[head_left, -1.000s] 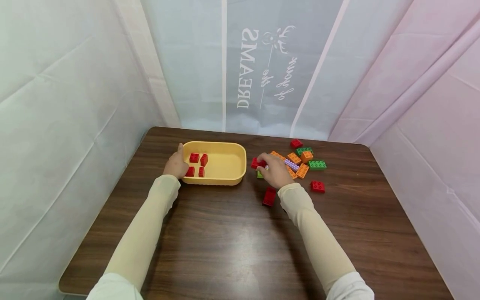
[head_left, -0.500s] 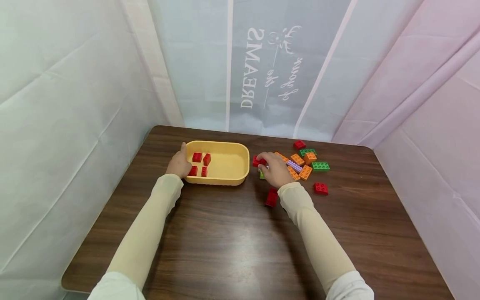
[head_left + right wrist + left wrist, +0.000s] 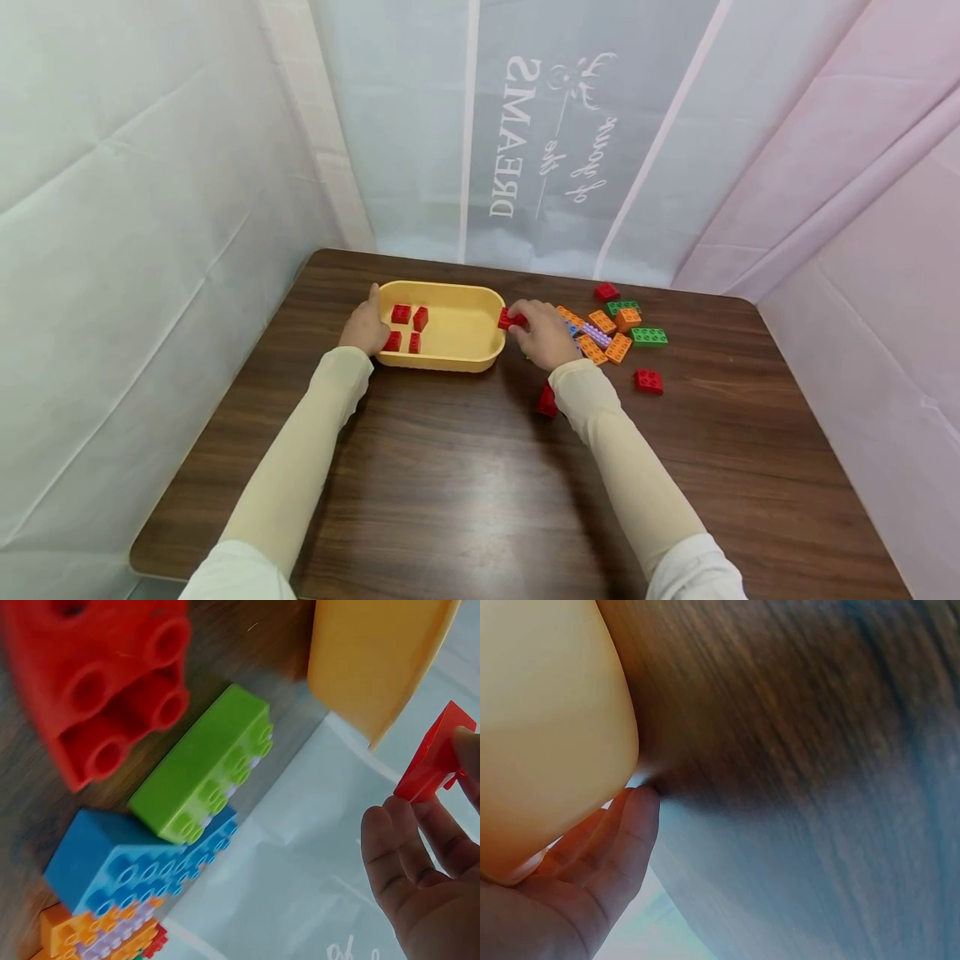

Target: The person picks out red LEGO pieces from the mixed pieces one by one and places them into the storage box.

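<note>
My left hand (image 3: 363, 328) grips the left end of a yellow plastic bin (image 3: 465, 332). In the left wrist view its fingers (image 3: 622, 851) lie along the outside of the bin wall (image 3: 555, 727). Several red toy bricks (image 3: 401, 313) sit in the bin's left half. My right hand (image 3: 544, 335) pinches another red toy brick (image 3: 506, 319) at the bin's right rim. The right wrist view shows that brick (image 3: 433, 756) between thumb and fingers, raised beside the bin's end (image 3: 367, 667).
Right of the bin lies a loose cluster of orange (image 3: 619, 347), green (image 3: 648, 337), purple (image 3: 597, 335) and blue bricks (image 3: 112, 862). Loose red bricks lie behind it (image 3: 607, 292), to its right (image 3: 648, 382) and by the right wrist (image 3: 547, 401). Fabric (image 3: 420, 150) hangs behind the table.
My right hand has moved left with the red brick, from beside the cluster to the bin's right rim. The left hand keeps its grip on the bin. The head view has shifted slightly.
</note>
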A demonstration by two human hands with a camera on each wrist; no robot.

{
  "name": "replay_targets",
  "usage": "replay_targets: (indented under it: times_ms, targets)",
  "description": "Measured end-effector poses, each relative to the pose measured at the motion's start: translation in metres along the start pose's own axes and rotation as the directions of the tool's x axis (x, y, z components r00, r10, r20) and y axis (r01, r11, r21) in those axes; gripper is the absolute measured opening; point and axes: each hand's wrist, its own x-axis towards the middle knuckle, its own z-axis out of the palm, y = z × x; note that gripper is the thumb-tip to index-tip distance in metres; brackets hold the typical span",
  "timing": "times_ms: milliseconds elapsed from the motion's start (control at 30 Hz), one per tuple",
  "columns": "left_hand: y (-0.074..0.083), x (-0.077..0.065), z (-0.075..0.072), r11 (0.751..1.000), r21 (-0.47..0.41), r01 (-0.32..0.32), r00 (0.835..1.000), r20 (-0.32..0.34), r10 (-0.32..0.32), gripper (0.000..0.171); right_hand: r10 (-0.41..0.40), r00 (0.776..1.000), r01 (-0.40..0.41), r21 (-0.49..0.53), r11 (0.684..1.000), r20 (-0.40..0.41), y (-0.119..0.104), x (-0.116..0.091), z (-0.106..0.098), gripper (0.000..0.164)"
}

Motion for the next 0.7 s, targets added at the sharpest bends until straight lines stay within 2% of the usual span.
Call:
replay_targets:
  times_ms: [333,567,700]
  targets:
    - [-0.001,0.003,-0.002,0.999,-0.025,0.022,1.0,0.014,-0.021,0.086,-0.022,0.999,0.024,-0.047,0.999,0.031,-0.017,0.023,0.015,0.021]
    - [-0.001,0.003,-0.002,1.0,-0.015,-0.004,1.0,0.002,0.004,0.085,-0.061,0.996,0.069,-0.117,0.991,0.072,-0.025,0.038,0.027,0.02]
    - [-0.001,0.004,-0.002,1.0,-0.01,-0.014,1.0,-0.01,0.014,0.084,-0.068,0.993,0.078,-0.105,0.991,0.098,-0.029,0.047,0.035,0.021]
